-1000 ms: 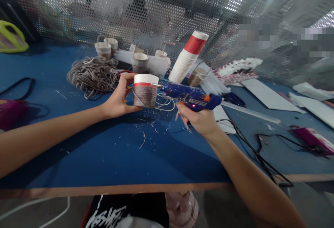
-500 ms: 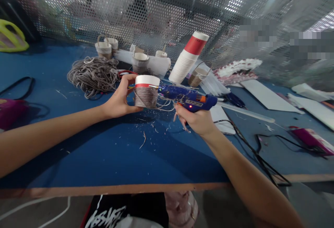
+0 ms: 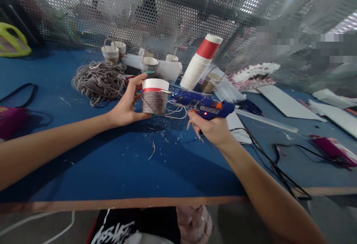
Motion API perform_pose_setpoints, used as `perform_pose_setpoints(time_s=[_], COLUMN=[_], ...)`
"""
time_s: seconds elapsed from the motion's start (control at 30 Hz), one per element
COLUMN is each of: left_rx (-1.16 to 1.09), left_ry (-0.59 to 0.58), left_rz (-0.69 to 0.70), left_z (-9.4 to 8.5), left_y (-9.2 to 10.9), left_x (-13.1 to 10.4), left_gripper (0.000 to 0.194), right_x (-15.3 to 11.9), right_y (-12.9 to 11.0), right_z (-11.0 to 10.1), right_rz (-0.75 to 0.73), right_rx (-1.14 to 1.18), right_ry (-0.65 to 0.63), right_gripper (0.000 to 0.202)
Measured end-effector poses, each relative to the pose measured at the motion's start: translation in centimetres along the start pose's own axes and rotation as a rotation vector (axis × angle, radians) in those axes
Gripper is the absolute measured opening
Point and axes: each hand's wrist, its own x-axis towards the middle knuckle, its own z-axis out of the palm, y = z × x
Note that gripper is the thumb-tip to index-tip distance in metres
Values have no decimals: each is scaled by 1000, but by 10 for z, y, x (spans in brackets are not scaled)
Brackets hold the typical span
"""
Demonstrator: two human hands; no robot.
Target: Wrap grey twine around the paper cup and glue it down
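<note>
Between the thumb and fingers of my left hand (image 3: 129,102) is a paper cup (image 3: 155,100), held sideways-on above the table. Grey cord is wound round its body, and a red band and white rim show at the top. My right hand (image 3: 210,127) grips a blue glue gun (image 3: 199,102) with a small red light lit. The gun's metal nozzle meets the cup's right side near the red band. A clear glue stick (image 3: 267,121) pokes out of the gun's back. A loose loop of cord (image 3: 178,114) hangs between cup and gun.
Behind my left hand lies a heap of grey cord (image 3: 99,80). A tall stack of paper cups (image 3: 199,63) leans at the back, near several cord-wrapped cups (image 3: 111,53). White boards (image 3: 290,102) and a black cable (image 3: 260,149) are on the right. Scraps litter the blue table (image 3: 111,166).
The cup has shifted slightly left and up in my left hand, and its index finger has lifted, showing a green nail. The glue gun has moved marginally, its nozzle still at the cup.
</note>
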Motion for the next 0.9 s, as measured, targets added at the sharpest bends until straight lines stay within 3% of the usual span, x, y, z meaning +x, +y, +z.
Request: perform_pose_setpoints(time_s=[0.9], left_rx=[-59], left_ry=[1], left_rz=[40], left_z=[1], left_y=[3], left_x=[3], left_gripper=[91], right_x=[1], right_y=[2], right_z=[-1], right_rz=[27], right_rx=[-1], right_ry=[18], right_gripper=[23])
